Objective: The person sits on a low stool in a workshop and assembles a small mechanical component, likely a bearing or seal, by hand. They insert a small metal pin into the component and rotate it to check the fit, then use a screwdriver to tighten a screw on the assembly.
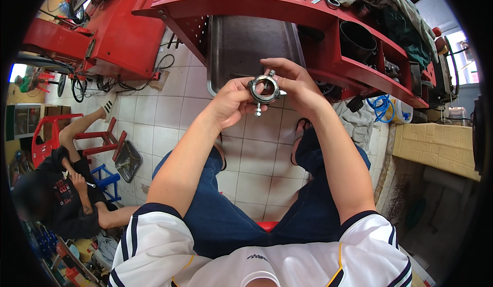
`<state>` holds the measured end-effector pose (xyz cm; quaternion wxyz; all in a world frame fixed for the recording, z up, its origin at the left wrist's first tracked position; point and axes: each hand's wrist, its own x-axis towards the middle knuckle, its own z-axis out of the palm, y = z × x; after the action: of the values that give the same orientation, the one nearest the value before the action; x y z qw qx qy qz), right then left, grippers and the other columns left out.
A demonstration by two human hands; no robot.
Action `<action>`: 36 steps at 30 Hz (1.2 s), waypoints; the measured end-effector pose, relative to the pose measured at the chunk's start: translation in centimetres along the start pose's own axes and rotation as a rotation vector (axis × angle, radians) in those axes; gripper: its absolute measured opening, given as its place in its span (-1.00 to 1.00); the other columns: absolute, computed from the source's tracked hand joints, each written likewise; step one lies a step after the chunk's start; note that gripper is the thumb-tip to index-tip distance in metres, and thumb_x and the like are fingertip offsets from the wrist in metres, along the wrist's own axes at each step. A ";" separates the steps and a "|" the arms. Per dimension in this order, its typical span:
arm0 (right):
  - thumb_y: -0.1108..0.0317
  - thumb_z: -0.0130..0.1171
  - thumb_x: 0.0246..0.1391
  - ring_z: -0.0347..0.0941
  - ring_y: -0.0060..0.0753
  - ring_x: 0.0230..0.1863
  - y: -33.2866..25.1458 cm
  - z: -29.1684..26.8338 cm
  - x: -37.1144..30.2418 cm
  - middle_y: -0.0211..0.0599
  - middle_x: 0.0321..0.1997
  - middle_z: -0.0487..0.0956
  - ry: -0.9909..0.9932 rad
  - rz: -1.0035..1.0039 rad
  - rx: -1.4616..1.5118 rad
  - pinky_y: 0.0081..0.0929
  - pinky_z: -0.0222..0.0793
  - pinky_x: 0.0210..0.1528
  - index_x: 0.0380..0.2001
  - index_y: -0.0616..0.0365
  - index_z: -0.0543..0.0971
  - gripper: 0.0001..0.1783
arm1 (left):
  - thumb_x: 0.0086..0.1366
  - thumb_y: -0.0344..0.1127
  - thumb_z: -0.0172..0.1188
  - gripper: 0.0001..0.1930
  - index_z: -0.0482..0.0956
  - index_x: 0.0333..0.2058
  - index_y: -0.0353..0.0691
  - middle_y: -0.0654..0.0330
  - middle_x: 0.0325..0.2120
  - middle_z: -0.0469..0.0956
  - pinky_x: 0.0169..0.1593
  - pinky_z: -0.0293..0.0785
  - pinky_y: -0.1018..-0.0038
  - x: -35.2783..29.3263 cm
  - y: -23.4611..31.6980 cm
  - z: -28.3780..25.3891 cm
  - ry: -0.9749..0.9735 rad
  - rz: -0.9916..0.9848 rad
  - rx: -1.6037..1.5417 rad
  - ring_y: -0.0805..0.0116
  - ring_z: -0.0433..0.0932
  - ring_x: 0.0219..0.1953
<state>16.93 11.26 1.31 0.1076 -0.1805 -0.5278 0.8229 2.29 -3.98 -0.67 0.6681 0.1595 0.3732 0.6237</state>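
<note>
White jersey [221, 264] spreads below the fingers; beyond them runs a red desk [246, 8], with a grey metal tray [251, 45] beneath it. Between the left hand [231, 102] and right hand [302, 85] sits 1 metal ring clamp [264, 99]. Left fingers pinch its left side; the right index finger stands apart from its thumb, and I cannot tell whether the hidden fingers grip. Likely stiff, fairly light and perhaps slippery, it should be best held by its outer band, clear of the bolt [258, 110] just beside the left fingers.
</note>
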 end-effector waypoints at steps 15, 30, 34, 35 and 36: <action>0.08 0.21 0.25 0.19 -0.70 -0.47 -0.9 -1.3 -0.3 -0.57 -0.59 0.37 0.048 -0.017 -0.602 -0.54 0.13 -0.43 -0.54 0.23 0.53 -0.57 | 0.31 -0.39 0.28 -0.76 0.61 -0.10 -0.38 0.13 -0.26 0.66 -0.18 0.69 0.46 0.1 -0.2 0.5 0.062 -0.079 0.177 0.37 0.67 -0.30; 0.18 0.07 0.27 0.29 -0.66 -0.35 -1.1 -3.3 -0.7 -0.50 -0.44 0.46 -0.132 0.028 -0.656 -0.54 0.27 -0.28 -0.28 0.28 0.57 -0.68 | 0.34 -0.34 0.27 -0.78 0.63 -0.13 -0.37 0.14 -0.29 0.68 -0.24 0.70 0.50 0.8 -1.4 0.5 0.051 -0.112 0.129 0.42 0.68 -0.35; 0.19 0.10 0.27 0.42 -0.66 -0.20 -1.7 -3.0 -1.1 -0.46 -0.28 0.57 -0.153 -0.003 -0.576 -0.57 0.37 -0.08 -0.15 0.27 0.57 -0.68 | 0.34 -0.32 0.27 -0.78 0.65 -0.14 -0.36 0.14 -0.29 0.68 -0.23 0.70 0.49 0.8 -1.4 0.2 0.038 -0.106 0.117 0.43 0.67 -0.34; 0.21 0.11 0.29 0.43 -0.65 -0.18 -1.8 -3.0 -1.1 -0.45 -0.26 0.57 -0.154 -0.019 -0.548 -0.58 0.37 -0.06 -0.13 0.27 0.57 -0.68 | 0.35 -0.32 0.27 -0.78 0.65 -0.15 -0.36 0.15 -0.29 0.68 -0.22 0.70 0.49 0.8 -1.3 0.2 0.029 -0.102 0.118 0.44 0.67 -0.33; 0.22 0.12 0.30 0.44 -0.64 -0.16 -1.9 -3.0 -1.2 -0.44 -0.24 0.58 -0.155 -0.035 -0.520 -0.58 0.37 -0.05 -0.12 0.27 0.57 -0.69 | 0.35 -0.32 0.27 -0.78 0.65 -0.14 -0.36 0.15 -0.28 0.68 -0.22 0.70 0.49 0.8 -1.2 0.3 0.038 -0.091 0.106 0.44 0.67 -0.32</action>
<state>19.22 14.07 2.15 0.0312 -0.1294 -0.7311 0.6692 3.35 -3.38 -1.55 0.6789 0.1658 0.4253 0.5750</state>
